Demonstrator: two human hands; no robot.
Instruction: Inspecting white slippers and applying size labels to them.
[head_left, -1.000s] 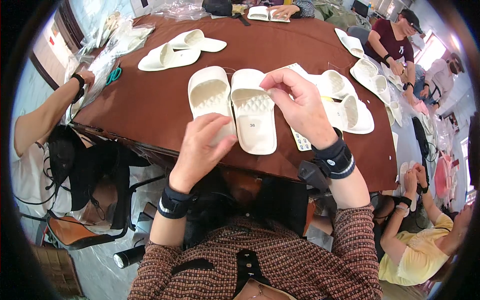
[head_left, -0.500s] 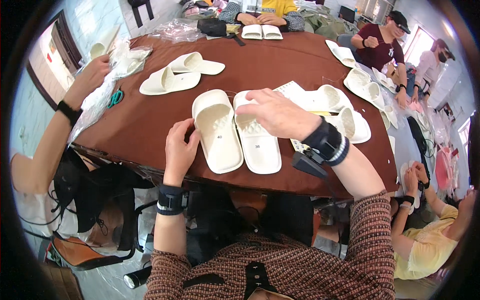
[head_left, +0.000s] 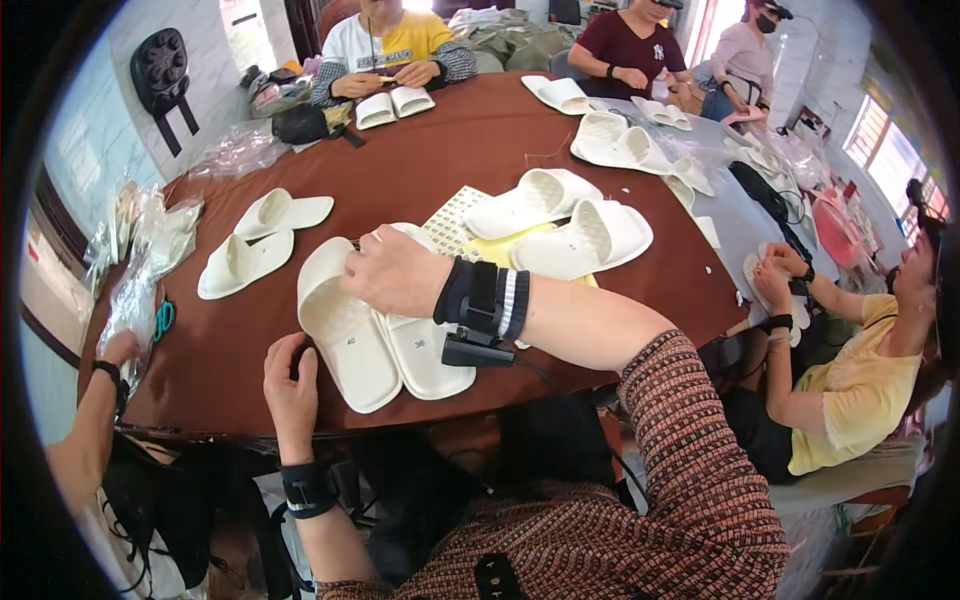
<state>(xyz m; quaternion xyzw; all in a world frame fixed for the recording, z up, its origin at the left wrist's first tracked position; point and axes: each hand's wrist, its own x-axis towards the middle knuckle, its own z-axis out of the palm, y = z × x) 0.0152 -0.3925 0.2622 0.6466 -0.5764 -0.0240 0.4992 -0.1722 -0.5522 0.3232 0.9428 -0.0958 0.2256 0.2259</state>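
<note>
Two cream slippers lie side by side in front of me on the brown tablecloth, toes pointing away. My left hand rests beside the left slipper, thumb and fingers apart, fingertips near its edge. Above the straps, my right hand is closed, its fingers curled down between the two slippers. Whatever those fingers may pinch is hidden. The hand and wrist cover much of the right slipper. A black band with a small device circles my right wrist.
Another slipper pair lies on yellow sticker sheets to the right. At the left are a further pair, teal scissors and a co-worker's hand by plastic bags. Several co-workers sit around the brown table and a grey one.
My view has turned right, so the slippers sit further left and lower. My right hand's fingers have curled in over the straps. The co-worker's hand at left has come down.
</note>
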